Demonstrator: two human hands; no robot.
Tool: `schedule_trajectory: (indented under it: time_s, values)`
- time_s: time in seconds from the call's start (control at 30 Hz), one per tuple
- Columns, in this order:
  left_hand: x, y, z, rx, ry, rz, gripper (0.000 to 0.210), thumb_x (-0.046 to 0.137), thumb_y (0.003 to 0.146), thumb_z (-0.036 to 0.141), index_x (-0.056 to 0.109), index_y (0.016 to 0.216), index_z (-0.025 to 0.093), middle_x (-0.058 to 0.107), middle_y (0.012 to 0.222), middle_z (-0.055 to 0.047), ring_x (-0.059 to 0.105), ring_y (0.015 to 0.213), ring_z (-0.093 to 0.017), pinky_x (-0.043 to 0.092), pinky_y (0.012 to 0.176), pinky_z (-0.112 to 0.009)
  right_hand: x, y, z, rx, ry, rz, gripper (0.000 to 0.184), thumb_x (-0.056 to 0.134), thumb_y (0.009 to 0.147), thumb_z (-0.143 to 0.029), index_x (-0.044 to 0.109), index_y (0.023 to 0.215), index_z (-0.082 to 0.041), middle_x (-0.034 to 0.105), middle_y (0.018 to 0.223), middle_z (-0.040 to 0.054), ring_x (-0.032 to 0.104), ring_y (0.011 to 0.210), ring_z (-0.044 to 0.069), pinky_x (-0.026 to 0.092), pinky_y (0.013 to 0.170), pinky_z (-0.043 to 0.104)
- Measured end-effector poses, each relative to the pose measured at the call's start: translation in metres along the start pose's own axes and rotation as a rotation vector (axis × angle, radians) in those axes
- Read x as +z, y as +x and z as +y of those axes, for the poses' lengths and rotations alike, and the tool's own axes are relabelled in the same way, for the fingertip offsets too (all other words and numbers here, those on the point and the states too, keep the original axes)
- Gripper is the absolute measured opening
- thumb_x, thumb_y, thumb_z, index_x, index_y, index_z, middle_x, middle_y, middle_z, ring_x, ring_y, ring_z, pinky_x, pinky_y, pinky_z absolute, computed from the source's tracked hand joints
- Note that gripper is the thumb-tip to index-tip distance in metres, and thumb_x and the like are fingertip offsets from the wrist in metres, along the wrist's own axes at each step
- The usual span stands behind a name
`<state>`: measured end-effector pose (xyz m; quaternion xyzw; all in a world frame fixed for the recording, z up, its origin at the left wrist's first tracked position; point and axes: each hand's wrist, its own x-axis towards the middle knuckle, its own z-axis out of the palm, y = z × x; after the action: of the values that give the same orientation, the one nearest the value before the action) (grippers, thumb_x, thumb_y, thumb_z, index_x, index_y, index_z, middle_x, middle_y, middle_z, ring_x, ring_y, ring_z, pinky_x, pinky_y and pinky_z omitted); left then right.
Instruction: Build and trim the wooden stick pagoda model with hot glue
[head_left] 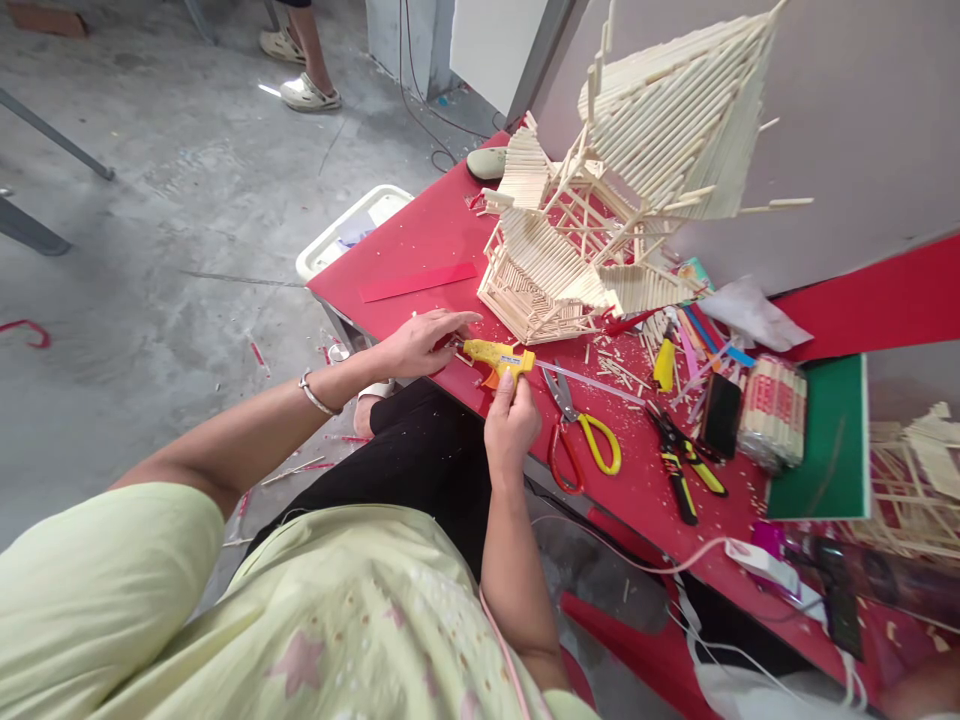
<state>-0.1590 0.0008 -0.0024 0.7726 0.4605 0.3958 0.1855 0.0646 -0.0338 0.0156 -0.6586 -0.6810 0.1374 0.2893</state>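
A yellow hot glue gun (495,356) is in my right hand (511,425), with the thumb on its rear and the fingers around the handle. A long clear glue stick (589,382) sticks out of its back end. My left hand (420,343) is at the gun's nozzle, fingers bent toward the thumb. What sits between those fingers, if anything, is too small to make out. Behind the gun stands a model building made of thin wooden sticks (551,255), with slatted, sloping roofs. Scissors with one red and one yellow handle (574,425) lie just right of my right hand.
Pliers (684,460), a black phone (720,415) and a wrapped bundle of sticks (774,412) lie on the red table (420,240). A pink cord (637,568) hangs at the front edge near a white power strip (772,568). Another person's legs (311,60) stand behind.
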Motion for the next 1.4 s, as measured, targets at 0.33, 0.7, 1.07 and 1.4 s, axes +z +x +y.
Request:
schedule_trajectory:
  time_s: [0.33, 0.7, 1.07, 1.4]
  values:
    - [0.0007, -0.0008, -0.0003, 0.017, 0.008, 0.006, 0.078, 0.056, 0.077, 0.006, 0.05, 0.153, 0.021, 0.076, 0.122, -0.01, 0.07, 0.112, -0.023, 0.057, 0.097, -0.036, -0.0006, 0.0007, -0.0006, 0.004, -0.003, -0.008, 0.065, 0.028, 0.111, -0.056, 0.075, 0.123, -0.012, 0.081, 0.106, 0.0171, 0.074, 0.088, 0.026, 0.044, 0.073, 0.031]
    - [0.0005, -0.0008, 0.0008, 0.019, 0.009, 0.011, 0.079, 0.056, 0.074, 0.004, 0.052, 0.151, 0.019, 0.076, 0.122, -0.011, 0.07, 0.112, -0.024, 0.057, 0.097, -0.037, -0.0004, 0.0005, -0.0006, 0.003, -0.011, -0.011, 0.064, 0.029, 0.112, -0.055, 0.074, 0.124, -0.012, 0.081, 0.106, 0.0169, 0.075, 0.089, 0.026, 0.044, 0.073, 0.031]
    - [0.0005, -0.0007, 0.0001, 0.03, 0.003, 0.016, 0.079, 0.055, 0.074, 0.004, 0.052, 0.151, 0.019, 0.076, 0.121, -0.01, 0.07, 0.112, -0.024, 0.057, 0.098, -0.037, -0.0001, 0.0005, 0.0, 0.006, 0.002, -0.008, 0.064, 0.029, 0.111, -0.056, 0.074, 0.124, -0.012, 0.081, 0.106, 0.0173, 0.075, 0.09, 0.027, 0.045, 0.074, 0.031]
    - [0.0009, -0.0005, -0.0005, 0.027, 0.007, 0.012, 0.08, 0.056, 0.073, 0.005, 0.052, 0.152, 0.02, 0.076, 0.121, -0.01, 0.071, 0.112, -0.024, 0.057, 0.097, -0.038, 0.0015, 0.0004, 0.0013, 0.013, -0.004, -0.007, 0.066, 0.028, 0.111, -0.058, 0.074, 0.124, -0.013, 0.081, 0.106, 0.0168, 0.076, 0.09, 0.028, 0.045, 0.074, 0.032]
